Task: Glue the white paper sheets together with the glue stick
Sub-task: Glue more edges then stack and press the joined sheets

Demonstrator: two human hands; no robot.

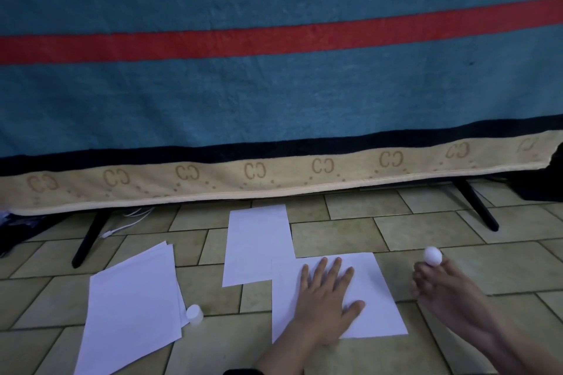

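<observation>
glue stick (pixel 432 256) pinched in right-hand fingers (pixel 422 275)

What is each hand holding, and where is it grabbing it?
The right hand holds the glue stick, its fingers curled round the lower end. The left hand holds nothing; it presses flat on a white paper sheet.

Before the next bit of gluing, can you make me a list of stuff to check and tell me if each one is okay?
1. Left hand pressing flat on the near sheet: ok.
2. Right hand holding the glue stick: ok.
3. Near sheet overlaps the far sheet: ok.
4. Cap off, standing by the paper stack: ok.
5. Glue already on the paper: cannot tell.
</observation>
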